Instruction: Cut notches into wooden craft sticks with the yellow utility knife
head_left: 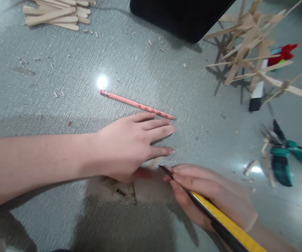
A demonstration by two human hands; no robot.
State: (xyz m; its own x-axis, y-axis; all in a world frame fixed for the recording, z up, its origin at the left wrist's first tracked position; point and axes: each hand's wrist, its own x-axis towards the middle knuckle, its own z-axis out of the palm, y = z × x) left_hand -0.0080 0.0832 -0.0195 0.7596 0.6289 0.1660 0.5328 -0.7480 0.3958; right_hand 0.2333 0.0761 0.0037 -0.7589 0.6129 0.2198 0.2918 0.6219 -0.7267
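My left hand (135,145) lies flat on the grey table, fingers stretched out, pressing down a wooden craft stick (155,162) and a clear ruler (122,190) that show only partly under the palm. My right hand (208,196) grips a yellow-and-black utility knife (219,218) like a pen. The blade tip (163,168) touches the table beside the stick's end, just below my left fingers. A pink pencil (137,104) lies just beyond my left fingertips.
A pile of craft sticks (59,14) lies at the far left. A glued stick structure (256,52) stands at the far right over a marker (258,92). Teal-handled pliers (285,157) lie at the right. A black tablet (182,14) is at the back. Wood chips are scattered about.
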